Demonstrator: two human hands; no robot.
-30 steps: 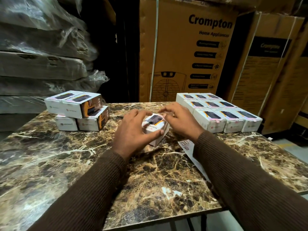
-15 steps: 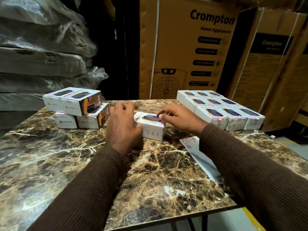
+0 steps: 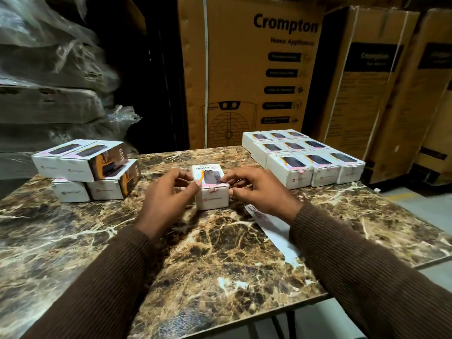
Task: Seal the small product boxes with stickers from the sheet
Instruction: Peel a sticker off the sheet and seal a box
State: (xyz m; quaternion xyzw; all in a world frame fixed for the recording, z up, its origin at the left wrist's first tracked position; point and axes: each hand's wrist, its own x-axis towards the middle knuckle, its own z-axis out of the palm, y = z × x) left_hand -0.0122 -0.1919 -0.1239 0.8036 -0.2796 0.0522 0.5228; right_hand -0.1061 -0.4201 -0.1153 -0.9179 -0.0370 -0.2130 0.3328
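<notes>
White box (image 3: 212, 189), pink sticker (image 3: 213, 189) over flap

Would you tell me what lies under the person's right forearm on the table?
The white sticker sheet, with a few stickers showing near the right hand; its near part is hidden under the sleeve.

In front of me is a brown marble table (image 3: 208, 260) with pale veins. Behind it stands a tall cardboard carton (image 3: 244, 77) printed "Crompton Home Appliances", more cartons (image 3: 371, 89) to its right, and plastic-wrapped bundles (image 3: 49, 77) stacked on the left.

Sticker sheet (image 3: 274, 228) partly hidden under right sleeve (image 3: 367, 272).
</notes>
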